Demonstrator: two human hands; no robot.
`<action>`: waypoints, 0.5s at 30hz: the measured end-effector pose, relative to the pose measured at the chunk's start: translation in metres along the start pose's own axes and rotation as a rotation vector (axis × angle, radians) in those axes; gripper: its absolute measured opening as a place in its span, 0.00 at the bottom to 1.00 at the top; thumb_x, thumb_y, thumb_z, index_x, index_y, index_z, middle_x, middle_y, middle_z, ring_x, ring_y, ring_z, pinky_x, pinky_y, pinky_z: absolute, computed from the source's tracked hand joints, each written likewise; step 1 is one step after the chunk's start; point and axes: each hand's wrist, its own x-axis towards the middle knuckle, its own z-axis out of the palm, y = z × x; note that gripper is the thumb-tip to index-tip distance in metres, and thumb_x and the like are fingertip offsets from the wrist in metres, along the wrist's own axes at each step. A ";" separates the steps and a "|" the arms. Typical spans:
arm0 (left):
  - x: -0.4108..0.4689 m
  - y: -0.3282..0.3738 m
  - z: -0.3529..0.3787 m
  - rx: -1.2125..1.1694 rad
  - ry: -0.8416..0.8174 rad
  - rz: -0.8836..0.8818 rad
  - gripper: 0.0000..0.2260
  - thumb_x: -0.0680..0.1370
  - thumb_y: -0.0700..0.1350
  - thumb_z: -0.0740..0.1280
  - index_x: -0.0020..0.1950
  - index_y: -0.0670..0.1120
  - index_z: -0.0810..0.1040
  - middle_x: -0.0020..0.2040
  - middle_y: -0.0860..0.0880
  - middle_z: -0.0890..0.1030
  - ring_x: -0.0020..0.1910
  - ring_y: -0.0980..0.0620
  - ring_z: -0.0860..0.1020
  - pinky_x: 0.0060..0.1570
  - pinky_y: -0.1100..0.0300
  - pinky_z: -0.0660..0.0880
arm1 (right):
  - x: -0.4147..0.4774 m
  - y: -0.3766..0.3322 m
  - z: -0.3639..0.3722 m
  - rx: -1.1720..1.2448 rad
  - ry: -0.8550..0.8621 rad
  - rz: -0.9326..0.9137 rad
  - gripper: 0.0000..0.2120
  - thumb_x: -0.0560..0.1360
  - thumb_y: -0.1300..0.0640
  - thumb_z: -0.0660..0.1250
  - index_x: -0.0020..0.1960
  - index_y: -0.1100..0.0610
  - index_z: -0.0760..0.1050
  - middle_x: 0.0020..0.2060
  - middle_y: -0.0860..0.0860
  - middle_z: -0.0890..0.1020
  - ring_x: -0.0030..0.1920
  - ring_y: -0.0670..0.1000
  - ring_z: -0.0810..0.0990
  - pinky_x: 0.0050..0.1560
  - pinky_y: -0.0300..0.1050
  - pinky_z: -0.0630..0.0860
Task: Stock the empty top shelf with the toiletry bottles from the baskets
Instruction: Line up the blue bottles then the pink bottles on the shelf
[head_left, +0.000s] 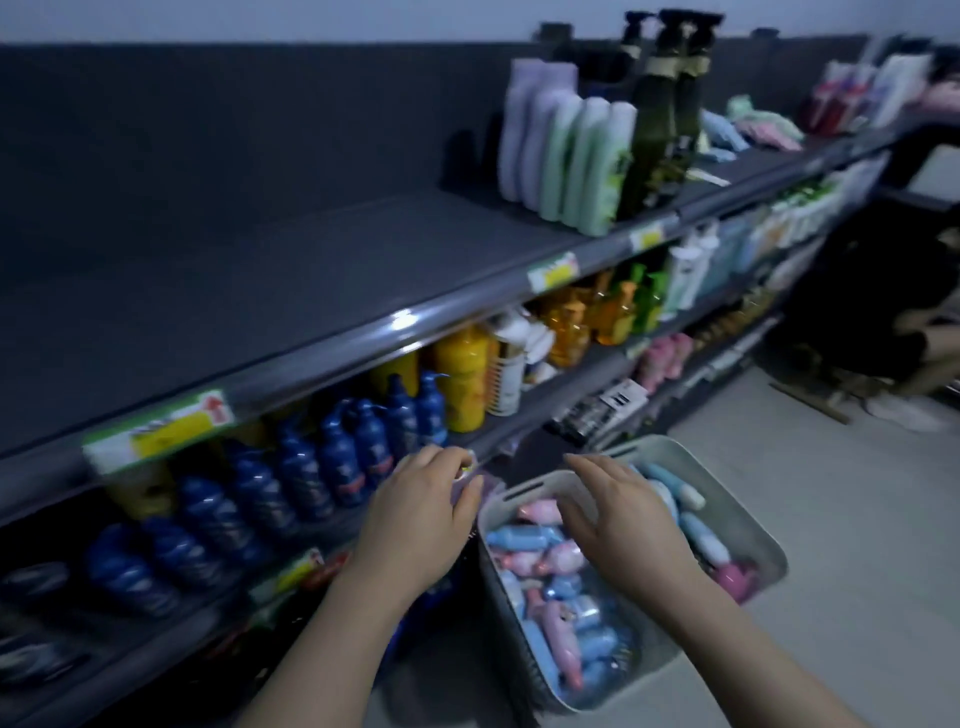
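Bottles (550, 603) fill baskets (524, 493) beneath both hands (623, 525)

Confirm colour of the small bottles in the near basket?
Mostly light blue and pink small bottles, piled in the near basket. Head view, the only one.

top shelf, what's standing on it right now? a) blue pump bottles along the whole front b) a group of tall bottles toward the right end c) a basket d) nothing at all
b: tall pale purple and green bottles stand with dark spray bottles toward the right end of the top shelf, the left stretch bare.
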 end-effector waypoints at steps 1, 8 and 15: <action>0.005 0.006 0.017 -0.018 -0.030 0.005 0.11 0.79 0.53 0.61 0.58 0.51 0.76 0.53 0.53 0.77 0.54 0.52 0.75 0.50 0.55 0.73 | -0.006 0.019 0.001 -0.005 -0.016 0.041 0.20 0.74 0.49 0.65 0.63 0.55 0.76 0.58 0.50 0.81 0.58 0.55 0.78 0.59 0.47 0.73; 0.029 0.008 0.127 0.008 -0.280 -0.004 0.11 0.79 0.51 0.63 0.56 0.48 0.77 0.52 0.50 0.77 0.51 0.47 0.77 0.48 0.52 0.74 | -0.033 0.115 0.044 0.022 -0.047 0.221 0.17 0.65 0.62 0.76 0.53 0.57 0.80 0.39 0.53 0.84 0.40 0.58 0.82 0.36 0.48 0.79; 0.057 -0.029 0.247 0.016 -0.537 -0.008 0.09 0.78 0.49 0.63 0.52 0.45 0.77 0.50 0.49 0.80 0.50 0.47 0.78 0.47 0.53 0.75 | -0.038 0.183 0.138 0.140 -0.212 0.502 0.18 0.71 0.60 0.68 0.61 0.56 0.78 0.52 0.55 0.83 0.52 0.58 0.80 0.50 0.48 0.75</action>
